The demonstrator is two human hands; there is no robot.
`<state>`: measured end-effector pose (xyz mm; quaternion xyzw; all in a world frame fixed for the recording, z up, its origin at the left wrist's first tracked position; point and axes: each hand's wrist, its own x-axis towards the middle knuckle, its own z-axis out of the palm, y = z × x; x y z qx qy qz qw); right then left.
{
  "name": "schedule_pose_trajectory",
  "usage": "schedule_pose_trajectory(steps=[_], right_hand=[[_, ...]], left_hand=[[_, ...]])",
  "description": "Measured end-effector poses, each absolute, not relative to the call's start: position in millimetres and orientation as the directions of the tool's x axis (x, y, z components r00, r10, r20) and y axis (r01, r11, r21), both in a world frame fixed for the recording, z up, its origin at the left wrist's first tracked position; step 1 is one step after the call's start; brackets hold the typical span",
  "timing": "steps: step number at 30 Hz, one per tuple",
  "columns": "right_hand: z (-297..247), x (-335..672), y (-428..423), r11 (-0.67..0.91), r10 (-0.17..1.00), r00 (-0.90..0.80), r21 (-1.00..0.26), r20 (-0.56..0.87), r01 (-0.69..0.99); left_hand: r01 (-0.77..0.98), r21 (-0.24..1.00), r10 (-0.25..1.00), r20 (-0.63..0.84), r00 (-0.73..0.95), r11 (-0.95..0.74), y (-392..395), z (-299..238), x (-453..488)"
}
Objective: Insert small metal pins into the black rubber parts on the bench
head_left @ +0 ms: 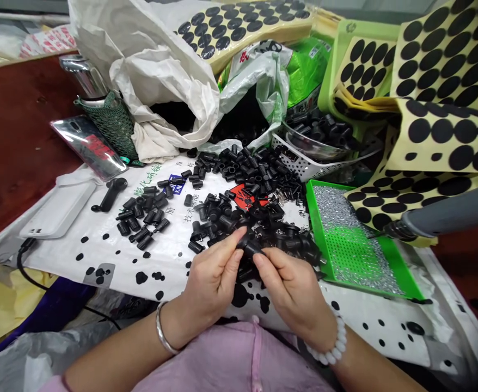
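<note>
My left hand (214, 272) and my right hand (290, 286) meet in front of me, fingers closed. Between the two thumbs and forefingers is a small black plastic part (249, 245), gripped from both sides; its ends are covered by my fingers. Right behind it lies a heap of black plastic parts (214, 212), some with metal tabs. Farther back spreads a pile of short black caps (259, 169), and a looser group of caps (145, 212) lies to the left.
A green tray (314, 212) of tiny silver screws stands at right, below a grey power screwdriver (447, 212). Sheets of black round stickers (443, 130) hang behind. Bags (161, 71) and a white basket (304, 163) line the back. A white power bank (59, 207) and a phone (87, 144) lie left.
</note>
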<state>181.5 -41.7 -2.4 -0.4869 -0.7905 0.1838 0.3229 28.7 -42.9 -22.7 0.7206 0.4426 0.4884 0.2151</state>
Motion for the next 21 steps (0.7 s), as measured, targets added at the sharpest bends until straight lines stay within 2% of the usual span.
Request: schedule_pose_trajectory(steps=[3,6,8,12,17,19,21], right_hand=[[8.3,182.7,-45.2,0.404,0.905,-0.354,-0.74,0.237,0.537],[13.4,185.3,-51.3,0.189,0.91,-0.412,-0.931,0.047,0.311],[13.1,186.9,-56.1,0.063,0.889,-0.457,-0.976,-0.04,0.209],[9.7,188.6,-65.3,0.105,0.89,-0.456,-0.966,-0.015,0.236],[5.8,189.8,-72.2,0.106,0.903,-0.43,-0.962,-0.013,0.252],[3.6,190.0,-73.2,0.163,0.906,-0.42,-0.955,0.046,0.247],[0.8,190.1,-73.4,0.291,0.899,-0.402,-0.923,0.173,0.252]], left_hand=[[0.385,0.689,0.787,0.575,0.224,-0.614,-43.0,-10.8,19.1],[0.358,0.684,0.772,0.555,0.312,-0.636,-44.8,2.7,8.7],[0.351,0.708,0.786,0.501,0.363,-0.613,-46.7,11.1,3.8],[0.281,0.794,0.807,0.392,0.443,-0.54,-50.3,23.0,-0.6],[0.248,0.823,0.813,0.37,0.449,-0.511,-52.1,27.7,-0.4],[0.253,0.815,0.802,0.365,0.473,-0.521,-52.0,30.5,0.1],[0.252,0.812,0.782,0.347,0.518,-0.527,-51.1,34.2,0.6]])
